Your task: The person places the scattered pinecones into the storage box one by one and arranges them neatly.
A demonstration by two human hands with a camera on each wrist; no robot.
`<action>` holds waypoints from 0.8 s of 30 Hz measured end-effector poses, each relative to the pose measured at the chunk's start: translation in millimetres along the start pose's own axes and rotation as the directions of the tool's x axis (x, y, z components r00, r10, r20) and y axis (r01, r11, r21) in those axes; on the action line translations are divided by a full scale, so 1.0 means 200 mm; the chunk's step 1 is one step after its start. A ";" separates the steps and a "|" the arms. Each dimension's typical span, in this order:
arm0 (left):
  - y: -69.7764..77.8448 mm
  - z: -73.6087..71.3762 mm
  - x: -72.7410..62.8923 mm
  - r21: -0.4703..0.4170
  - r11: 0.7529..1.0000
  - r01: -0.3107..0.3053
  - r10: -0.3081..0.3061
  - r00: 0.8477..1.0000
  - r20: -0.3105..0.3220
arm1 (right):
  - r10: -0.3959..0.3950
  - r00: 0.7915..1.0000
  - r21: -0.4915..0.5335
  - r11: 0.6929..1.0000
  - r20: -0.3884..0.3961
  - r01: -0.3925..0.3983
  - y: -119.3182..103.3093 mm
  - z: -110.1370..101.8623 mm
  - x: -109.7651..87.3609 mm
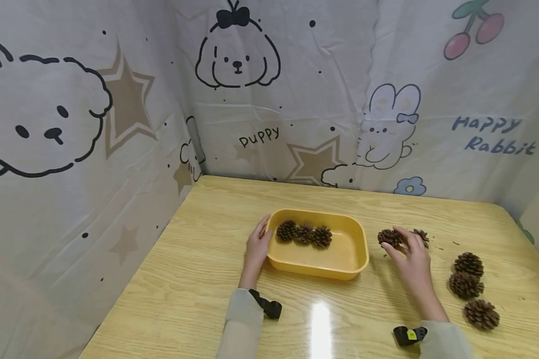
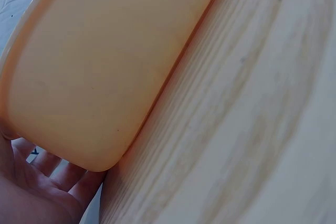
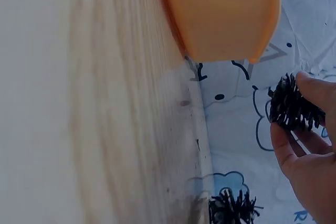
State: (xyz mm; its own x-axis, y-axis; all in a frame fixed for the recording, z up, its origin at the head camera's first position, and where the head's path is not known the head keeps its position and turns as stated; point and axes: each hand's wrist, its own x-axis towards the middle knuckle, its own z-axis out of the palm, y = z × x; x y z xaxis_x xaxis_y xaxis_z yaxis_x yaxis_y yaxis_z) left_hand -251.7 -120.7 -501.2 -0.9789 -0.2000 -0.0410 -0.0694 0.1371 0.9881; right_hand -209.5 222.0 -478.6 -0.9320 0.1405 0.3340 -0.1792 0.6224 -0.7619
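Observation:
A yellow plastic box [image 1: 346, 252] sits on the table with three brown pine cones [image 1: 304, 233] in a row along its back left. My left hand [image 1: 258, 244] grips the box's left end, thumb at the rim; in the left wrist view its fingers [image 2: 73, 177] lie against the outer end wall. To the right of the box, my right hand [image 1: 411, 257] pinches a pine cone [image 1: 389, 238] between thumb and fingertips. The right wrist view shows that held pine cone [image 3: 291, 106] raised above the tabletop. Another pine cone [image 1: 422, 238] lies just behind the right hand, partly hidden by it.
Three more pine cones [image 1: 466, 285] lie in a loose line on the right of the wooden table [image 1: 184, 279]. Small dark scraps dot the tabletop behind the right hand. A printed cloth [image 1: 260, 114] hangs along the back and left edges.

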 end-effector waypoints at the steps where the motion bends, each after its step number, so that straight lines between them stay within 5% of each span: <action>1: 0.00 0.00 0.00 -0.002 1.000 -0.006 0.006 1.000 0.001 | -0.010 1.000 0.007 1.000 0.000 0.010 -0.01 0.01 0.01; 24: 0.00 0.00 0.00 -0.046 0.999 -0.002 0.003 1.000 0.026 | -0.185 0.979 0.063 0.982 0.087 0.180 -0.17 0.20 0.09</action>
State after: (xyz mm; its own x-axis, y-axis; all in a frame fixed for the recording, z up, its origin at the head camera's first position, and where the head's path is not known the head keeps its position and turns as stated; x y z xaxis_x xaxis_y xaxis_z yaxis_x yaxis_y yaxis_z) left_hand -251.3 -121.4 -500.7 -0.9837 -0.1747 -0.0421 -0.0591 0.0931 0.9939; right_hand -232.5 172.5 -468.2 -0.9066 -0.0444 0.4195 -0.3634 0.5875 -0.7231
